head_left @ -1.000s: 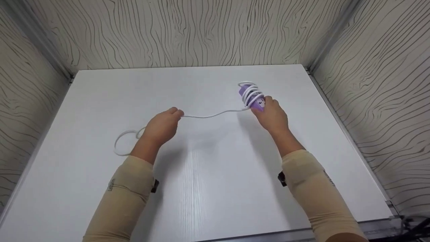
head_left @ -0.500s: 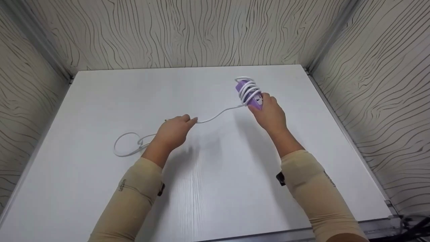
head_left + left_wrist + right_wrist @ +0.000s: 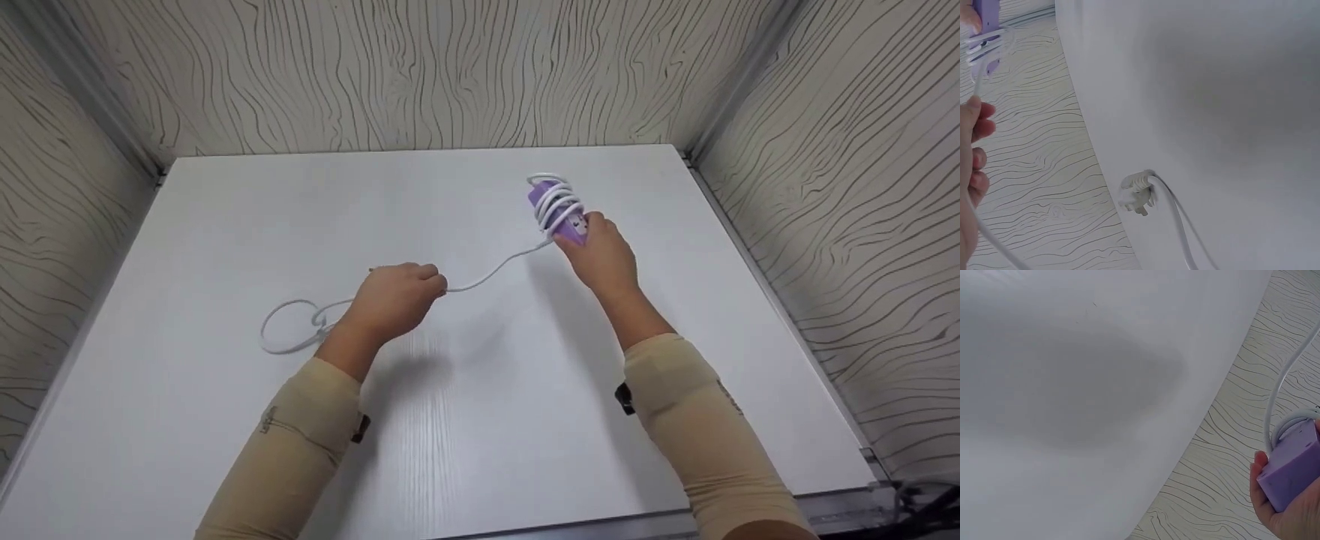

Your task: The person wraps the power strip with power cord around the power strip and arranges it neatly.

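My right hand grips the near end of a purple power strip, held up over the table. White cord is wound in several turns round its far part. From the strip a slack length of cord runs left to my left hand, which pinches it between thumb and fingers. In the left wrist view the cord's plug lies on the table, mostly hidden behind the left hand in the head view. The right wrist view shows the strip's purple end in the right hand's fingers.
A loose loop of cord lies on the white table left of my left hand. Wood-grain panels enclose the table at the back and sides. Dark cables hang at the lower right corner.
My left hand has moved right and nearer along the cord, and the stretch between the hands sags more. The strip and right hand have shifted slightly left.
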Available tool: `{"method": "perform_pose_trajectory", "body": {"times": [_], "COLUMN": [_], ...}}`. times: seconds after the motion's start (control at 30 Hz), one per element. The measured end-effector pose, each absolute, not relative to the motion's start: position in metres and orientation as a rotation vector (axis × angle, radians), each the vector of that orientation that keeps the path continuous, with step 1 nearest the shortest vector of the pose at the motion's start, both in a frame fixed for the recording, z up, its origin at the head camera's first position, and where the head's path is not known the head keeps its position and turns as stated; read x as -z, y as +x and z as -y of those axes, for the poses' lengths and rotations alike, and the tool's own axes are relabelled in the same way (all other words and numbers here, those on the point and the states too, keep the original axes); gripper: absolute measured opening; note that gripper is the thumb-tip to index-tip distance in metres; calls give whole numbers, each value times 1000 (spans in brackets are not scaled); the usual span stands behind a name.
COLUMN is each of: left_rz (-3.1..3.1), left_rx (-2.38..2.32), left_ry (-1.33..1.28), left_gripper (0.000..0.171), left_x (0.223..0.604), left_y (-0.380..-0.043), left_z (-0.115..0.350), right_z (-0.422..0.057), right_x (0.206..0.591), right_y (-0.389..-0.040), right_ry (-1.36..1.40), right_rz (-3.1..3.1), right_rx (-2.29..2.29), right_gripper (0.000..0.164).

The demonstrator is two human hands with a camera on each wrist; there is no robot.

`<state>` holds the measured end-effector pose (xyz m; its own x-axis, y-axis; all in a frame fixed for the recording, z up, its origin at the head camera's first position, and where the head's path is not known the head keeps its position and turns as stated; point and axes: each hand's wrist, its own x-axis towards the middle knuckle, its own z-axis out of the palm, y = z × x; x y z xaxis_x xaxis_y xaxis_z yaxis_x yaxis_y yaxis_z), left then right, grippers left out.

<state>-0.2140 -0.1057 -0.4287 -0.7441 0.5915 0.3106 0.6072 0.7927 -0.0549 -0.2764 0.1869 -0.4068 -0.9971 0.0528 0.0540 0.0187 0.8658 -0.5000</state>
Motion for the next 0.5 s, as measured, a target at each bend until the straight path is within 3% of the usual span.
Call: {"method": "perform_pose_trajectory", "body": {"times": [0.2, 0.5], "left_rz": [2431, 2427], "left_rx": [59, 84], "left_ry": [-1174, -978], "left_gripper": [10, 9], "left_x": [418, 389], "left_y": [-202, -206], "left_z": [98, 98], "right_z": [-184, -176], "right_x": [413, 420], "right_y": [-276, -270], "right_ry": [-51, 83], "right_rz": [2999, 2989], "right_rx": [-785, -503], "right_gripper": [64, 67]}}
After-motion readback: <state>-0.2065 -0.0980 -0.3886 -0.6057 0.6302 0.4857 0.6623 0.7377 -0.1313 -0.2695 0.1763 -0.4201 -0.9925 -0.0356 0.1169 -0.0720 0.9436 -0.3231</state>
